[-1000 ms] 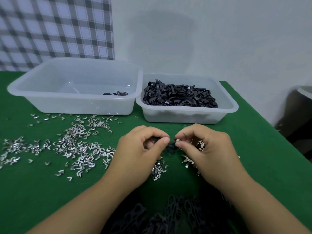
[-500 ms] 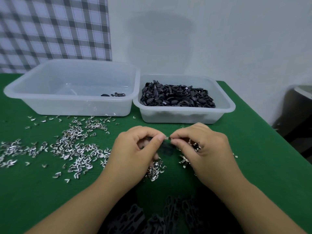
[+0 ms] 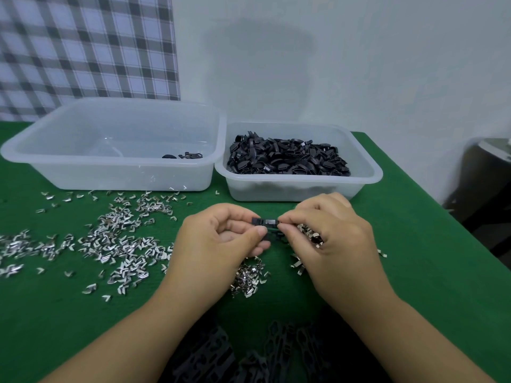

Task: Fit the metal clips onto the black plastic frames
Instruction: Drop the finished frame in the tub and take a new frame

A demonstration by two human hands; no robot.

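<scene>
Just ahead of the left hand (image 3: pixel 221 244) and right hand (image 3: pixel 326 239), the smaller tub (image 3: pixel 298 186), heaped with black frames (image 3: pixel 287 158), blocks the way forward. The bigger tub (image 3: pixel 110 158) stands beside it, further left. Metal clips (image 3: pixel 110 244) litter the worktop (image 3: pixel 428 286) left of the left hand. The black frame (image 3: pixel 265 223) pinched by both hands bridges the gap between them. Right of the right hand, the worktop lies bare to its edge.

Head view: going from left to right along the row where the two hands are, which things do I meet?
scattered metal clips → left hand → black plastic frame, pinched by both hands → right hand
</scene>
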